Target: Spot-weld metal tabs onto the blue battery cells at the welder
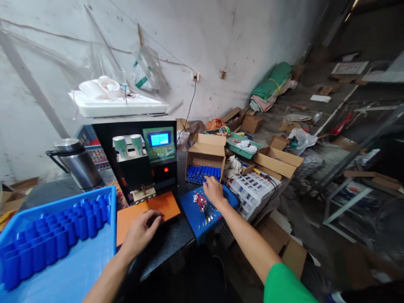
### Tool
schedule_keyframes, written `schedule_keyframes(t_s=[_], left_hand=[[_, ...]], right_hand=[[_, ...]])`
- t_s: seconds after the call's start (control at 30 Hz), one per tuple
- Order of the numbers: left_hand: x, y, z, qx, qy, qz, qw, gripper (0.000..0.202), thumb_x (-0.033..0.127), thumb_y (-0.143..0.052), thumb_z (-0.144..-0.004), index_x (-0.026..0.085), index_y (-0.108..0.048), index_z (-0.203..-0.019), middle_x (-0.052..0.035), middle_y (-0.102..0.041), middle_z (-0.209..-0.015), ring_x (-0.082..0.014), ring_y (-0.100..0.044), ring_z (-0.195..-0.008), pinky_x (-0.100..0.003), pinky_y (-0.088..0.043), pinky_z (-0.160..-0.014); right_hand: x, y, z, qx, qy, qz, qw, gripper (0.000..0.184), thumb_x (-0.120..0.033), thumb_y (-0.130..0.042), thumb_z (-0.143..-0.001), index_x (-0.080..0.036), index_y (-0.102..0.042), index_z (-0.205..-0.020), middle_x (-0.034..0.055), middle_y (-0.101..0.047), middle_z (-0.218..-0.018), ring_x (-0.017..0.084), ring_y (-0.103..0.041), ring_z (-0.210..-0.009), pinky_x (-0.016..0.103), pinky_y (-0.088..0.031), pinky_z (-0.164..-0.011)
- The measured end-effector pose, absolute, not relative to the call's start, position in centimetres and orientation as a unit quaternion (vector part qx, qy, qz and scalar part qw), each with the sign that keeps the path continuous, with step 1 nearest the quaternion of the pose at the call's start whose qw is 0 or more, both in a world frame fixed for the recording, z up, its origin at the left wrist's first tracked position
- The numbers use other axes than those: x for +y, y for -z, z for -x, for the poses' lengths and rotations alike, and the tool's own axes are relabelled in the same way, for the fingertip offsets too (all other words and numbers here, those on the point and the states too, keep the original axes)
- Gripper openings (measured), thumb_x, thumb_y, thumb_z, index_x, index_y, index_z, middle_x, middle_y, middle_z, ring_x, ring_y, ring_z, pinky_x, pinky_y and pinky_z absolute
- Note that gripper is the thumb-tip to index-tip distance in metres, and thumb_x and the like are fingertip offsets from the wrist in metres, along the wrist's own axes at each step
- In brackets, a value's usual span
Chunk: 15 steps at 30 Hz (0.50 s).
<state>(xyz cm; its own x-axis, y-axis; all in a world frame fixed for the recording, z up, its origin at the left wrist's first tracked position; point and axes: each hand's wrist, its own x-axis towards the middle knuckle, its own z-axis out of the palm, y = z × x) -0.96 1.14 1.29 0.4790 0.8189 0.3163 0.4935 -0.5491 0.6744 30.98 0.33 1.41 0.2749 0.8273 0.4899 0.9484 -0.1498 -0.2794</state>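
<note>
My left hand (pixel 142 229) rests on the orange board (pixel 170 205) at the front of a black spot-welding machine (pixel 167 181). Its fingers are loosely bent, with a gap to the thumb and nothing visible between them. My right hand (pixel 214 192) reaches to the front of an open cardboard box (pixel 206 147), fingers apart near the blue cylindrical cells (pixel 203 170) stacked there. Its fingertips partly cover the lower cells; contact is unclear. Below that hand, a bundle of red and black wire leads (pixel 203 206) lies on a blue surface (pixel 187 202).
A blue tray (pixel 91 261) at left holds rows of blue-wrapped cells (pixel 63 235). Behind it stands a steel jug (pixel 77 162). A white foam tray (pixel 116 105) tops the machine. At right are a white basket (pixel 252 193), a green tray (pixel 232 145) and cardboard boxes (pixel 277 162).
</note>
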Motion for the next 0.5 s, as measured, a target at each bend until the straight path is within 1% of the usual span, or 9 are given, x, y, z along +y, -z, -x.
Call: schedule_keyframes(t_s=[0.07,0.17,0.27,0.37,0.43,0.5], left_hand=[[1.2,-1.3,0.9,0.401,-0.319,-0.819,0.257,0.033,0.048,-0.051,-0.086,0.021,-0.066,-0.096,-0.0038,-0.074,-0.093,-0.0193,-0.068,-0.086,-0.028,-0.053,-0.078],[1.3,-1.6,0.8,0.402,-0.323,-0.818,0.253,0.037,0.052,-0.052,-0.084,0.02,-0.067,-0.095,-0.0044,-0.074,-0.093,-0.0199,-0.069,-0.086,-0.028,-0.053,-0.079],[1.2,-1.9,0.7,0.406,-0.326,-0.817,0.249,0.038,0.053,-0.054,-0.082,0.019,-0.067,-0.093,-0.0045,-0.074,-0.091,-0.0201,-0.069,-0.085,-0.028,-0.054,-0.078],[0.9,-2.4,0.5,0.406,-0.323,-0.818,0.25,0.037,0.053,-0.055,-0.082,0.019,-0.067,-0.094,-0.0051,-0.074,-0.092,-0.021,-0.069,-0.086,-0.029,-0.054,-0.079],[0.7,-2.7,0.4,0.407,-0.318,-0.818,0.253,0.037,0.052,-0.056,-0.082,0.019,-0.067,-0.094,-0.0061,-0.073,-0.093,-0.022,-0.069,-0.088,-0.031,-0.055,-0.08],[0.6,-2.9,0.2,0.411,-0.314,-0.816,0.257,0.037,0.052,-0.056,-0.083,0.018,-0.067,-0.093,-0.0073,-0.073,-0.095,-0.0228,-0.068,-0.09,-0.032,-0.055,-0.082]], right_hand=[[-1.7,0.4,-33.0,-0.558,0.096,0.748,0.346,0.035,-0.026,-0.043,-0.094,-0.015,-0.061,-0.123,0.0118,-0.066,-0.107,0.021,-0.063,-0.099,0.03,-0.048,-0.086],[-3.2,3.2,-35.6,-0.505,0.054,0.733,0.452,0.035,-0.026,-0.043,-0.091,-0.012,-0.065,-0.114,0.0122,-0.068,-0.097,0.02,-0.065,-0.088,0.03,-0.05,-0.08],[-3.4,5.2,-36.6,-0.457,0.017,0.715,0.529,0.035,-0.03,-0.043,-0.09,-0.012,-0.068,-0.107,0.0125,-0.07,-0.095,0.021,-0.066,-0.085,0.031,-0.051,-0.08],[-3.3,5.9,-36.4,-0.443,0.012,0.709,0.548,0.034,-0.031,-0.041,-0.092,-0.014,-0.068,-0.103,0.0125,-0.071,-0.098,0.022,-0.065,-0.092,0.032,-0.049,-0.085],[-3.4,5.8,-36.1,-0.454,0.015,0.714,0.533,0.034,-0.029,-0.039,-0.093,-0.015,-0.068,-0.102,0.0124,-0.071,-0.1,0.022,-0.064,-0.096,0.032,-0.047,-0.088],[-3.5,5.5,-35.9,-0.462,0.015,0.725,0.511,0.033,-0.027,-0.038,-0.094,-0.016,-0.068,-0.102,0.0118,-0.07,-0.101,0.021,-0.064,-0.095,0.03,-0.046,-0.087]])
